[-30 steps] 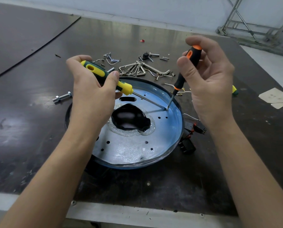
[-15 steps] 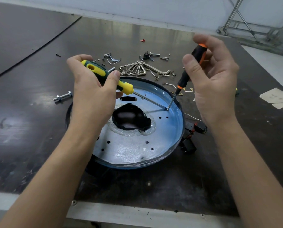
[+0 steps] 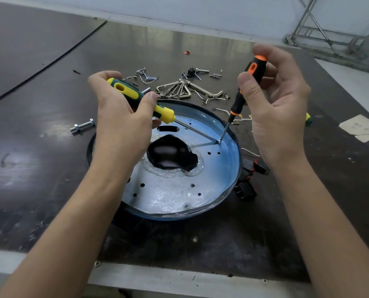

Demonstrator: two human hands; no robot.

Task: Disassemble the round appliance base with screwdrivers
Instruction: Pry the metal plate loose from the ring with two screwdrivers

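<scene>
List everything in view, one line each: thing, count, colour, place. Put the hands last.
round appliance base: one, blue-silver plate with black rim, table centre.
yellow-green screwdriver: one, slanting over the base, tip at its far right.
orange-black screwdriver: one, steeper, tip at the same spot.
hex keys: one bunch, silvery, behind the base.
screws and clips: several, silvery, scattered behind the base.
bolt: one, silver, left of the base.
switch parts: a few, black and red, by the base's right edge.
paper scraps: two, pale, far right.
table: one, dark brown.
left hand: one, holds yellow-green screwdriver.
right hand: one, holds orange-black screwdriver.
</scene>
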